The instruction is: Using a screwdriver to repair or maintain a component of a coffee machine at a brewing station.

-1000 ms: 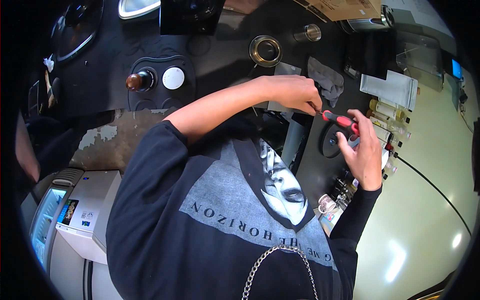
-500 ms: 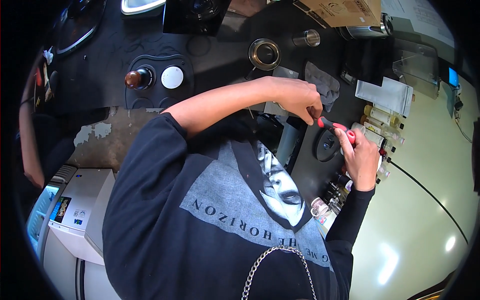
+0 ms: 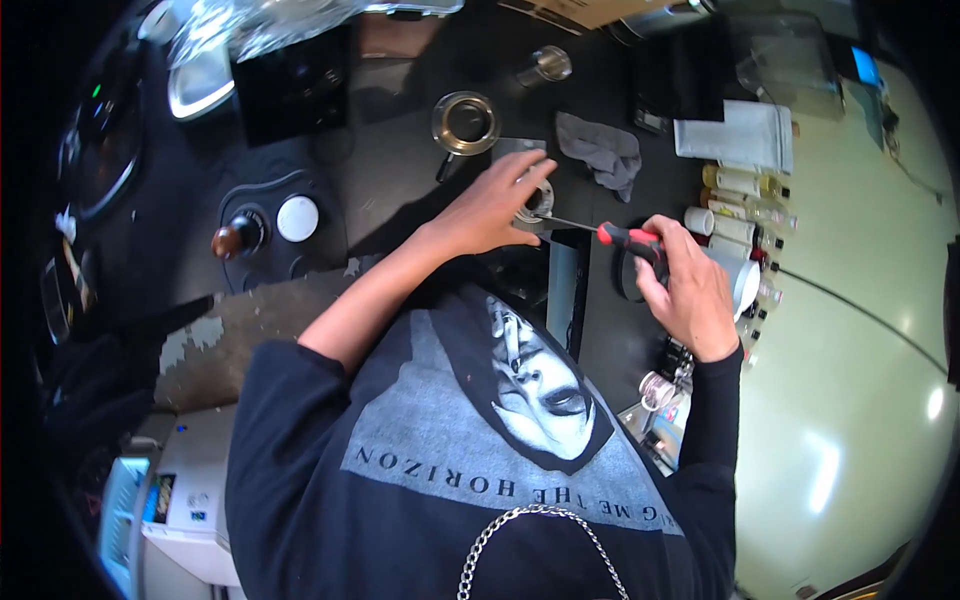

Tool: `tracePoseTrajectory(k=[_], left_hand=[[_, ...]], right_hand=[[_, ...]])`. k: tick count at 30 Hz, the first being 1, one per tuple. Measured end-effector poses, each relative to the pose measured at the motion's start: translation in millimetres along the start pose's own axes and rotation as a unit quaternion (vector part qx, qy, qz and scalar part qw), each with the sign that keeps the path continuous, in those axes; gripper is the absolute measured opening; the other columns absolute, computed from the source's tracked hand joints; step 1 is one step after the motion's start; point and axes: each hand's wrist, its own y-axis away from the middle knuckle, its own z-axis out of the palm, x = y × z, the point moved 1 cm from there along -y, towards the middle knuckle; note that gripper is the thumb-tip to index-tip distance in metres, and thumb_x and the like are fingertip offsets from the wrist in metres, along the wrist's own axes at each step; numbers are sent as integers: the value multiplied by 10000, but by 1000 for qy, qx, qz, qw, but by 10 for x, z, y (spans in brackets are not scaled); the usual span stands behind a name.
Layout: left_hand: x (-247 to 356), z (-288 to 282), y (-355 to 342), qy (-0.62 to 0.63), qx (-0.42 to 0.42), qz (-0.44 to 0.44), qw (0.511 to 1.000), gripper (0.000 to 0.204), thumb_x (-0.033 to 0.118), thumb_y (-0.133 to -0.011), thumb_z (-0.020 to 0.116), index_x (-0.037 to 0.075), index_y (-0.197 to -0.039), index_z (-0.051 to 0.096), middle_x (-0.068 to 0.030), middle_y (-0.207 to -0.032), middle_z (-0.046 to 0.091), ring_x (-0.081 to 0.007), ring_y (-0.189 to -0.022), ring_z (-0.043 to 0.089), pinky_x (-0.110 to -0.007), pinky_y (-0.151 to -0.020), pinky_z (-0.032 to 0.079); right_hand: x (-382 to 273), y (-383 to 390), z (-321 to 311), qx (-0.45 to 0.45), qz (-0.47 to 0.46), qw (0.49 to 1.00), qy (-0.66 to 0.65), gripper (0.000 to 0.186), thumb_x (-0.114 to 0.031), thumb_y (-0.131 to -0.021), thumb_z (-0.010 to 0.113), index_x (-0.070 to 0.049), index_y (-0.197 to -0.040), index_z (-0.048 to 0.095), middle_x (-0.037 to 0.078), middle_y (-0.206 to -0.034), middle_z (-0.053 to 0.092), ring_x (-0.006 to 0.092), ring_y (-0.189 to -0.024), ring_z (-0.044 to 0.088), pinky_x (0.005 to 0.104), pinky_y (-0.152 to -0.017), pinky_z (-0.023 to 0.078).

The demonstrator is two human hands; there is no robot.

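My right hand (image 3: 692, 292) grips a screwdriver (image 3: 628, 238) by its red and black handle. Its thin shaft points left, with the tip at or close to a round metal piece (image 3: 546, 204) that has a dark opening. Beside that piece my left hand (image 3: 492, 205) reaches in, fingers spread and thumb apart. It partly covers the round piece; whether the fingertips touch it I cannot tell. Just beyond the left hand lies a flat grey metal plate (image 3: 520, 150), partly hidden.
Beyond my hands are a portafilter (image 3: 466, 122) with a metal ring, a steel cup (image 3: 548, 64) and a grey cloth (image 3: 602, 152). Several bottles (image 3: 740, 205) line the right side. A wooden-handled tamper (image 3: 240, 236) and white disc (image 3: 297, 219) rest on a black mat.
My left hand has moved left from the screwdriver's front end to the round metal piece, and its fingers have spread. The screwdriver's shaft now shows, pointing at that piece. The view has shifted.
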Motion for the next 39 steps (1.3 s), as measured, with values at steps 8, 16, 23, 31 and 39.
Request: tracePoseTrajectory(k=[8, 16, 23, 31, 39], left_hand=[[-142, 139, 97, 4, 15, -65, 998, 1040, 265, -782, 920, 77, -1626, 344, -177, -1575, 464, -376, -1441, 469, -456, -1196, 398], [-186, 223, 160, -6, 11, -68, 998, 1011, 262, -783, 915, 77, -1614, 370, -167, -1534, 502, -370, -1415, 491, -466, -1185, 400], [30, 115, 66, -9, 106, 50, 993, 804, 292, -771, 920, 80, -1459, 564, -137, -1452, 575, -338, -1351, 546, -467, -1132, 448], [490, 314, -113, 8, 151, 140, 979, 331, 152, -831, 838, 76, -1140, 744, -36, -1023, 761, -226, -939, 738, -362, -798, 587], [505, 343, -83, 18, 163, 114, 980, 269, 81, -855, 792, 69, -1121, 753, -57, -1034, 787, -238, -933, 771, -361, -770, 615]], right_hand=[[28, -72, -61, 18, -26, 999, -23, 442, -447, -962, 741, -79, -1161, 596, 130, -851, 699, 381, -750, 701, 463, -622, 531], [-4, -75, -55, 42, -12, 999, -2, 394, -436, -979, 725, -58, -1017, 617, 135, -804, 687, 385, -706, 689, 476, -607, 530], [-34, -155, -144, -133, 135, 981, 33, 397, -273, -940, 751, -79, -1231, 563, 184, -868, 700, 426, -768, 683, 480, -698, 518], [-96, -13, -205, -72, 26, 997, -29, 404, -151, -893, 762, -107, -1240, 559, 110, -1026, 697, 396, -858, 705, 482, -703, 552], [-100, -13, -175, -52, 1, 996, 73, 464, -363, -937, 774, -83, -1275, 620, 98, -1076, 676, 340, -866, 719, 447, -666, 551]])
